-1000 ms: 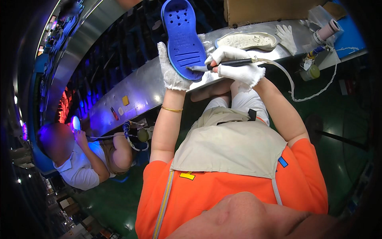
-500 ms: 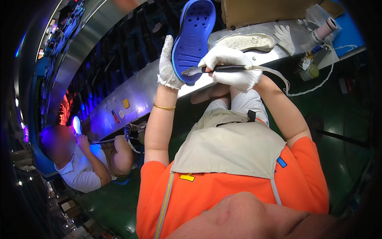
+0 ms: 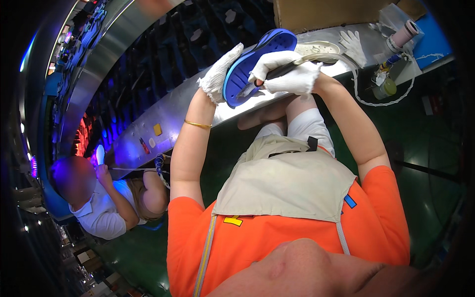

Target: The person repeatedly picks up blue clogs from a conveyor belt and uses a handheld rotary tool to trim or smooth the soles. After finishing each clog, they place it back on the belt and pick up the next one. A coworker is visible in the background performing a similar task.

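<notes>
A blue clog-shaped shoe sole with holes in its toe part is tilted over the metal bench. My left hand, in a white knit glove, grips its outer left side, with the fingers partly hidden behind it. In a white glove with bare fingertips, my right hand is closed around the dark handle of a brush. The brush's pale bristles lie at the sole's inner heel surface, partly hidden by my fingers. A pale hose runs from the handle's end to the right.
Behind my right hand lies a cream shoe sole, beside a loose white glove. A cardboard box stands at the back. Dark belt runs beyond the metal bench. At left, a co-worker sits holding a brightly lit sole.
The blue sole has tipped to the right and come lower, its toe end swinging rightward. My left hand has turned with it. The brush handle now points up to the right.
</notes>
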The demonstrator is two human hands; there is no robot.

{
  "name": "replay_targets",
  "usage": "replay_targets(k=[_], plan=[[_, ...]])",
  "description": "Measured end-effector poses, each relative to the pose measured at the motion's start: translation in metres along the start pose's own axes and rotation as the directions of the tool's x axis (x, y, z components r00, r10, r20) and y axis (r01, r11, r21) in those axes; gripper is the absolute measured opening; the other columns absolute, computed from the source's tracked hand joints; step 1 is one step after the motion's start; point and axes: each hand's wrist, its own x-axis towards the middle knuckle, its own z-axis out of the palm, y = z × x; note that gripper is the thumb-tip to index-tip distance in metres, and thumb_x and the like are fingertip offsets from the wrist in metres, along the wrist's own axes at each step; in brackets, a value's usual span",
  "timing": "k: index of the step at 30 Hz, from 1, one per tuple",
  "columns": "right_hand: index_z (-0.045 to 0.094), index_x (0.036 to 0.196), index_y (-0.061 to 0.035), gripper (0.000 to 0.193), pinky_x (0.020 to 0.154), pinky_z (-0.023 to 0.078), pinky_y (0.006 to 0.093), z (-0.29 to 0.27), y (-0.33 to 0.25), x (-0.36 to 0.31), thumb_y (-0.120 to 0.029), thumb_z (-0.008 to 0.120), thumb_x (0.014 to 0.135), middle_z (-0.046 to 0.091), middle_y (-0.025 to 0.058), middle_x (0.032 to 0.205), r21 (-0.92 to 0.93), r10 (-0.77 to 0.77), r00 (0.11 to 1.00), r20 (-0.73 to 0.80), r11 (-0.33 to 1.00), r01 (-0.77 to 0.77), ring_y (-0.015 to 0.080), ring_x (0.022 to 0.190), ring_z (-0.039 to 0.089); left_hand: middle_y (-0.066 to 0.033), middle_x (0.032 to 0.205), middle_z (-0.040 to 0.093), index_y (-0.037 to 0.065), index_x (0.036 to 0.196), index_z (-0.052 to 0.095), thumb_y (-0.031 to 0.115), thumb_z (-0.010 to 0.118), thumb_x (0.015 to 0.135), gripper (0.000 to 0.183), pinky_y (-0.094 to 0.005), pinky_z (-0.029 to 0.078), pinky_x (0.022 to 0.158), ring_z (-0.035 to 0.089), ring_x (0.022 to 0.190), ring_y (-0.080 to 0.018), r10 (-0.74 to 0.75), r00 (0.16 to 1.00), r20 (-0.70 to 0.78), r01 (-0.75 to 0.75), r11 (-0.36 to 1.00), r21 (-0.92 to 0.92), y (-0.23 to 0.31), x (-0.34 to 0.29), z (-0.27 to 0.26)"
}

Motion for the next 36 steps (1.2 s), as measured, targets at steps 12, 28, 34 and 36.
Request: replay_targets(k=[12,28,34,36], plan=[[0.065,0.095,-0.0035,0.021,0.086,0.05,0.0294,-0.007,0.007,-0.009,-0.007,0.062,0.074,0.065,0.0067,0.098,0.077,-0.161,0.984,-0.077,0.983,0.167,0.0156,0.089,0.062,-0.0165,0.102,0.066,0.001,0.114,0.057,0.05,0.047,0.093,0.054,-0.039,0.058,0.075,0.067,0.083,-0.0272,0.11,0.992,0.058,-0.095,0.972,-0.217,-0.009,0.004,-0.012],[0.064,0.091,-0.0013,0.011,0.08,0.05,0.0266,0.044,0.02,-0.005,0.0,0.063,0.08,0.065,0.0046,0.091,0.136,-0.284,0.896,-0.341,0.928,0.346,0.0099,0.085,0.06,-0.0153,0.113,0.062,0.007,0.125,0.052,0.057,0.037,0.092,0.062,-0.0423,0.049,0.092,0.062,0.099,-0.0286,0.467,0.876,-0.12,-0.458,0.729,-0.509,-0.065,0.013,-0.016],[0.065,0.095,-0.0024,0.014,0.078,0.05,0.0259,0.038,0.014,-0.007,-0.009,0.067,0.083,0.065,0.0052,0.092,0.435,-0.009,0.941,-0.34,0.885,0.165,0.0105,0.086,0.061,-0.0154,0.118,0.058,0.007,0.125,0.051,0.057,0.034,0.093,0.062,-0.0416,0.047,0.093,0.059,0.102,-0.028,0.818,0.57,-0.073,-0.467,0.396,0.791,-0.086,0.02,-0.017],[0.066,0.095,-0.0023,0.013,0.078,0.049,0.0248,0.033,0.012,-0.005,-0.009,0.067,0.084,0.065,0.0045,0.091,0.296,-0.041,0.863,-0.503,0.93,0.217,0.0098,0.084,0.061,-0.0132,0.118,0.057,0.005,0.126,0.048,0.056,0.036,0.093,0.062,-0.04,0.045,0.096,0.057,0.104,-0.0257,0.6,0.776,-0.195,-0.611,0.792,0.006,-0.078,0.01,0.007]])
